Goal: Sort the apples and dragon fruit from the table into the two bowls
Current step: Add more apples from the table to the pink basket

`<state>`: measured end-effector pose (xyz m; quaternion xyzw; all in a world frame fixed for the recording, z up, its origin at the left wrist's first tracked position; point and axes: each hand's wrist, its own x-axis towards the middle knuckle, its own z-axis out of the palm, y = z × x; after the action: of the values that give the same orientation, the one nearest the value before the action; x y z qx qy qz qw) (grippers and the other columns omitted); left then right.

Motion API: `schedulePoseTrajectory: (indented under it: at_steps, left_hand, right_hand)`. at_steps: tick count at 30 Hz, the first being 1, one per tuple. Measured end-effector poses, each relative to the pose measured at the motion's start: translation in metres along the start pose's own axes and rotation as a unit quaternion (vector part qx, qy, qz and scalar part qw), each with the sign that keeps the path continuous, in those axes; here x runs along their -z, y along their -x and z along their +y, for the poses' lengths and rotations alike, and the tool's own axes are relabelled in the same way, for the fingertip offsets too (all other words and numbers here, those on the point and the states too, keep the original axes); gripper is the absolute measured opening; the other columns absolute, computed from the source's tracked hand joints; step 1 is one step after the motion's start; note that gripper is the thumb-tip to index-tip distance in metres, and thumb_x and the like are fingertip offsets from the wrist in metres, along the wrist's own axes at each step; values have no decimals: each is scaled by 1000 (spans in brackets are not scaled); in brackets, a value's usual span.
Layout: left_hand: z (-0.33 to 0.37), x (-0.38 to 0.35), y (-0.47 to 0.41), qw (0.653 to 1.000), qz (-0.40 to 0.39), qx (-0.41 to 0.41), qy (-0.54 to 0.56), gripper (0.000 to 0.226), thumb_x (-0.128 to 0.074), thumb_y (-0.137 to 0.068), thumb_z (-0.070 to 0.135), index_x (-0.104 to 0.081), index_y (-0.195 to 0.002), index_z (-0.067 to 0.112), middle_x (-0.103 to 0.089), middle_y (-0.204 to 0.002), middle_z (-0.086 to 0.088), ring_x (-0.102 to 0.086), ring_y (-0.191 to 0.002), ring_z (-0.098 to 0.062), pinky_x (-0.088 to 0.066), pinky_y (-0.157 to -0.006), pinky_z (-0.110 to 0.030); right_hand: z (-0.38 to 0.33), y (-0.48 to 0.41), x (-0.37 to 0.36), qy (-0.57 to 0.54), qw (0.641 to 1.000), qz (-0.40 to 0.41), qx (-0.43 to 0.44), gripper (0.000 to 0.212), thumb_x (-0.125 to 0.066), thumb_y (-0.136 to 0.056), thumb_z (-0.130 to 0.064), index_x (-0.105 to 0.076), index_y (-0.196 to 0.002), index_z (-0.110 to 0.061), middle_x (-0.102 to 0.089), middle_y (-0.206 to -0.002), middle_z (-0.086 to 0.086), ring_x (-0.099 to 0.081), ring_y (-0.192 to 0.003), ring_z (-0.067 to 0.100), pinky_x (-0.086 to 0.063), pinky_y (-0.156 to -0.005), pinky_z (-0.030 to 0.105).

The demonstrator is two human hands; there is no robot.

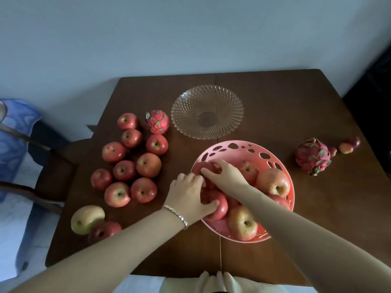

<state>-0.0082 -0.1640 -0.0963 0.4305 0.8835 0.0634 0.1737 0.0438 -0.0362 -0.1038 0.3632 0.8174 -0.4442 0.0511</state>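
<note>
Apples (131,168), round and glossy, cluster left of centre on the dark wooden tabletop (275,102). Both hands, left (188,197) and right (224,172), each curl around an apple in the perforated pink bowl (239,148); the ribbed glass bowl (207,112) sits above.

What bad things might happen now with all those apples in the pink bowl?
The pink bowl is already crowded, and both the left hand and right hand are pressing apples in at its left edge, so one might roll out onto the table. The yellow apple sits near the table's left edge and might get knocked off. The glass bowl is close behind and might get bumped.
</note>
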Motion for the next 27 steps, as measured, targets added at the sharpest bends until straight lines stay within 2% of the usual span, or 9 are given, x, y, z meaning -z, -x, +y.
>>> schedulePoseTrajectory:
  at_steps: [2, 10, 12, 15, 18, 21, 24, 25, 27]
  left_hand:
    - [10, 1, 10, 999, -44, 10, -15, 69, -57, -65, 69, -48, -115, 23, -59, -112, 5, -44, -107, -21, -35, -91, -34]
    - [23, -4, 15, 997, -44, 39, -54, 71, -60, -68, 59, -37, -121, 18, -59, -114, -5, -45, -107, -28, -34, -90, -38]
    - [25, -5, 14, 997, -39, 40, -62, 70, -59, -69, 57, -35, -122, 19, -58, -116, -7, -45, -107, -30, -33, -89, -39]
    - [26, -8, 12, 996, -41, 40, -63, 70, -59, -71, 57, -33, -125, 20, -56, -119, -8, -44, -109, -30, -32, -91, -40]
    - [24, -5, 13, 996, -53, 34, -55, 73, -58, -70, 60, -34, -125, 19, -55, -120, -7, -44, -110, -30, -34, -91, -39]
    - [3, 4, 13, 1000, -13, 6, 16, 72, -41, -63, 75, -49, -113, 24, -61, -109, 3, -50, -102, -22, -39, -86, -34]
    - [-45, 13, 5, 984, 158, 23, 85, 55, -45, -72, 62, -63, -101, 19, -66, -99, 2, -61, -91, -22, -50, -77, -36]
    - [-63, 18, 3, 981, 174, 57, 70, 49, -50, -76, 53, -62, -106, 16, -65, -105, -1, -61, -97, -24, -51, -79, -38]
    - [-95, 22, 0, 984, 110, 140, 28, 53, -59, -80, 43, -50, -124, 15, -54, -127, -4, -53, -116, -25, -48, -88, -38]
  right_hand:
    - [-5, -2, 5, 15, 1000, -10, -1, 36, -60, -83, -42, -62, -110, -19, -67, -110, 3, -59, -106, 21, -44, -86, 30]
    - [-3, -12, 6, 10, 1000, -7, -3, 24, -64, -80, -43, -66, -79, -19, -66, -75, 1, -59, -76, 20, -38, -55, 21]
    - [-1, -13, 4, -2, 1000, -6, -8, 28, -65, -80, -43, -68, -90, -16, -67, -82, 3, -60, -80, 21, -38, -60, 25]
    - [0, -12, 3, -20, 1000, -9, -14, 36, -65, -81, -42, -64, -105, -16, -60, -91, -6, -54, -85, 12, -36, -74, 23]
    - [1, -12, 2, -3, 1000, -26, -15, 40, -63, -83, -43, -60, -112, -16, -59, -97, -5, -55, -93, 15, -35, -76, 23]
    - [-1, -12, 3, 28, 1000, -3, -4, 47, -59, -84, -44, -55, -121, -16, -60, -115, 6, -55, -108, 21, -39, -85, 27]
    - [-21, -8, 6, 28, 993, 80, 77, 36, -59, -86, -32, -58, -119, -16, -55, -120, 8, -49, -115, 22, -36, -98, 28]
    - [-31, -7, 5, 32, 987, 97, 120, 33, -60, -86, -26, -59, -118, -15, -55, -119, 7, -49, -115, 23, -35, -98, 27]
    - [-56, -12, -1, 48, 971, 99, 212, 36, -62, -82, -12, -60, -118, -13, -55, -117, 9, -50, -114, 26, -37, -98, 28]
